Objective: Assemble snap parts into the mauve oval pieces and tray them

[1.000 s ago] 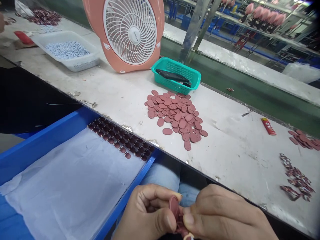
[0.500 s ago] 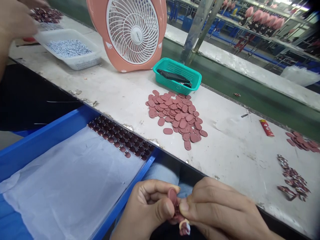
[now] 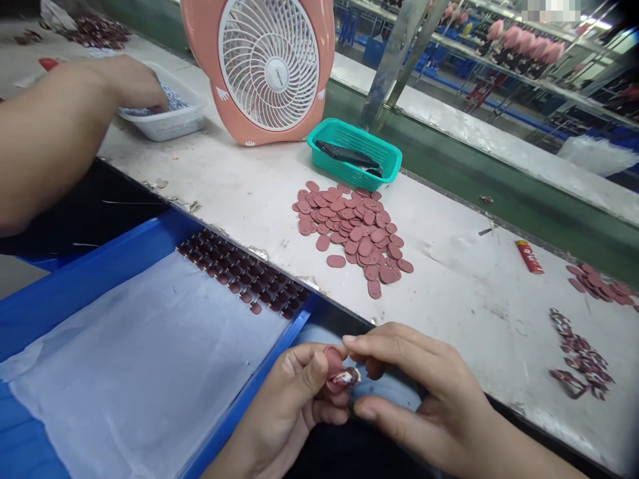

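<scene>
Fingers [image 3: 313, 372] of your left hand [image 3: 279, 406] are closed around a reddish oval piece [image 3: 333, 360], with the thumb against its left side and the other fingers behind and beneath it. A patterned bit [image 3: 347, 378] with pale edges sticks out from the piece on the right, toward your right hand [image 3: 429, 386], whose thumb and fingers are spread apart and grip nothing. Its fingertips sit just right of the piece, index on the far side and thumb on the near side; you cannot tell whether they touch it. Both your hands are near the desk [image 3: 464, 286], in front of its edge. On the desk beyond them lies a pile of oval pieces [image 3: 354, 223], just nearer than a green basket [image 3: 339, 173]. To your left, a blue tray [image 3: 100, 273] carries a pale cloth [image 3: 140, 359], with rows of dark red pieces [image 3: 244, 273] along its far right part. Far left, a co-worker's hand [image 3: 137, 86] reaches into a white tray [image 3: 172, 126], left of a fan [image 3: 274, 73].
</scene>
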`<state>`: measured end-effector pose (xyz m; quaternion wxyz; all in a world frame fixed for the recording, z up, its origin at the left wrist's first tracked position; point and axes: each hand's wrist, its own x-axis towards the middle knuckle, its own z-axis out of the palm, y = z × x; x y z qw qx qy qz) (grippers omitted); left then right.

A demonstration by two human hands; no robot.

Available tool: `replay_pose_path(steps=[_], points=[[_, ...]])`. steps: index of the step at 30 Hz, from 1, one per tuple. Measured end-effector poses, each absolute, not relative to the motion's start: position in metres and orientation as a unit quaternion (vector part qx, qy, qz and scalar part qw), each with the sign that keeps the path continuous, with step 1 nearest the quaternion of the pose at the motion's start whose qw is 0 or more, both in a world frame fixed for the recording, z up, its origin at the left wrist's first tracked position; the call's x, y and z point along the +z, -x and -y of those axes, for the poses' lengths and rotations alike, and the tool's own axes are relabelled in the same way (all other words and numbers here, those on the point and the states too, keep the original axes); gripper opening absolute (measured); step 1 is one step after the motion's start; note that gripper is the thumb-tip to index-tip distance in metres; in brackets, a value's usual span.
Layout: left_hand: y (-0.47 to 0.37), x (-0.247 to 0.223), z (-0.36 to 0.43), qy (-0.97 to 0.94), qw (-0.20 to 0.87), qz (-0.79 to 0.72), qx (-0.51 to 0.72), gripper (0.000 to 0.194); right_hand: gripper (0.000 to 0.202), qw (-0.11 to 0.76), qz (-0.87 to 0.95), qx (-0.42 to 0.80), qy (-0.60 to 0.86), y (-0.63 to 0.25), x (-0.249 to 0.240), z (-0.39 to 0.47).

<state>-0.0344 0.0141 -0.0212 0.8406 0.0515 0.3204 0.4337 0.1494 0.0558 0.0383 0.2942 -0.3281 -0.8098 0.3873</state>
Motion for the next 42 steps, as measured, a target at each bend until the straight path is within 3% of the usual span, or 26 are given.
replay_pose_path(steps=[5, 31, 35, 39, 42], points=[[0.034, -0.021, -0.014, -0.041, 0.838, -0.335, 0.429, 0.026, 0.028, 0.299, 0.809, 0.395, 0.318, -0.149, 0.031, -0.057], [0.033, -0.029, -0.018, 0.027, 0.813, -0.377, 0.443, 0.035, 0.021, 0.291, 0.789, 0.432, 0.327, -0.139, 0.019, -0.068], [0.035, -0.035, -0.019, -0.002, 0.812, -0.378, 0.444, 0.045, 0.019, 0.297, 0.783, 0.436, 0.331, -0.139, 0.017, -0.07], [0.039, -0.043, -0.017, -0.03, 0.764, -0.44, 0.471, 0.062, 0.019, 0.331, 0.81, 0.338, 0.347, -0.136, 0.007, -0.067], [0.037, -0.044, -0.013, -0.059, 0.677, -0.506, 0.531, 0.047, 0.021, 0.356, 0.847, 0.164, 0.358, -0.128, -0.005, -0.06]])
